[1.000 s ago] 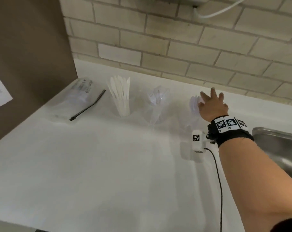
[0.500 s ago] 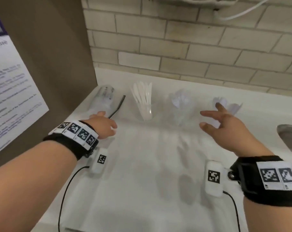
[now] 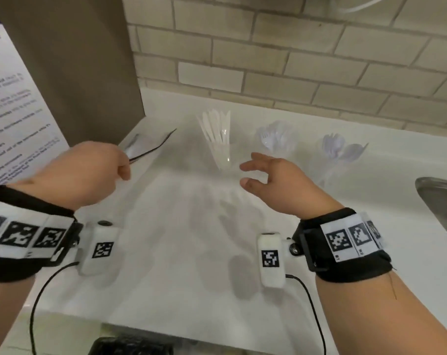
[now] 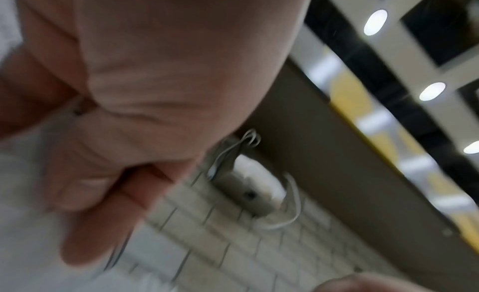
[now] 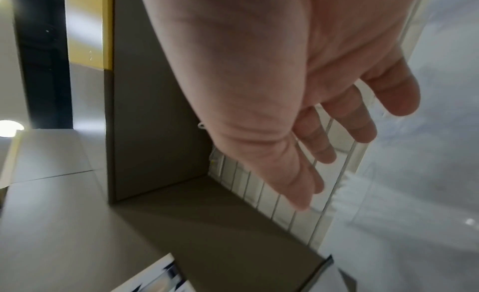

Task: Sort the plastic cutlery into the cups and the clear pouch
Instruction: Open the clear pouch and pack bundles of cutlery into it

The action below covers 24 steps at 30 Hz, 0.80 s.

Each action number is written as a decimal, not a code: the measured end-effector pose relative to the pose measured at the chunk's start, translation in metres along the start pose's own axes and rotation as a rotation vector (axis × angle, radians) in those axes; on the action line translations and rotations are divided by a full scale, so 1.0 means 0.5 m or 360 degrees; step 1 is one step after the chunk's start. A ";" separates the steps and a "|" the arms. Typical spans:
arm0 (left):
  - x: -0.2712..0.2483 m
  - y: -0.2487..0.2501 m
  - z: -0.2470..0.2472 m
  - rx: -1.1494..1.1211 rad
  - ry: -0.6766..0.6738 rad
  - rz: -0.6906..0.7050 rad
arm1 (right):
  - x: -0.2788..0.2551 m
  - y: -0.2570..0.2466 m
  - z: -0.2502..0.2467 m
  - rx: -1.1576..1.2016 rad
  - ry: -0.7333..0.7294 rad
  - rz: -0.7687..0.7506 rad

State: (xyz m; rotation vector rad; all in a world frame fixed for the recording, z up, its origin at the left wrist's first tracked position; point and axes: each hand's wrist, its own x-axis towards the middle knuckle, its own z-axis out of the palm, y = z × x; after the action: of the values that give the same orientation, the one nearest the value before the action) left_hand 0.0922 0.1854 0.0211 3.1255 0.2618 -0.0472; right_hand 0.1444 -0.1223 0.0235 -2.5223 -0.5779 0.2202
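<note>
Three clear cups stand in a row at the back of the white counter (image 3: 181,226): one with white knives (image 3: 217,134), one with forks (image 3: 276,137), one with spoons (image 3: 341,152). The clear pouch (image 3: 138,144) with a black zip strip lies at the back left, partly hidden by my left hand (image 3: 123,170). That hand's fingers are curled at the near end of the strip and seem to pinch it; the left wrist view is blurred. My right hand (image 3: 245,174) hovers with its fingers spread, empty, just in front of the knife cup. The right wrist view shows its fingers (image 5: 362,120) straight and bare.
A brown panel (image 3: 76,60) with a printed poster (image 3: 15,103) walls off the left side. Beige brick (image 3: 294,60) runs along the back. A steel sink (image 3: 442,203) is set into the counter at the right. A dark object (image 3: 130,345) lies below the front edge.
My right hand left the spoon cup and moved left to the front of the knife cup. My left hand came in and curled at the pouch's zip strip.
</note>
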 end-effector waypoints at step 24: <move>-0.225 0.104 -0.168 -0.1801 0.0676 0.0338 | -0.039 -0.225 -0.013 0.0847 0.0146 -0.1252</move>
State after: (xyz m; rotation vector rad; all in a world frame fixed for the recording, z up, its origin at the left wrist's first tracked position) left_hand -0.0074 0.1159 0.1083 1.9807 -0.0541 0.5542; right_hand 0.0886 -0.0482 0.0900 -1.6421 -1.2278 -0.0375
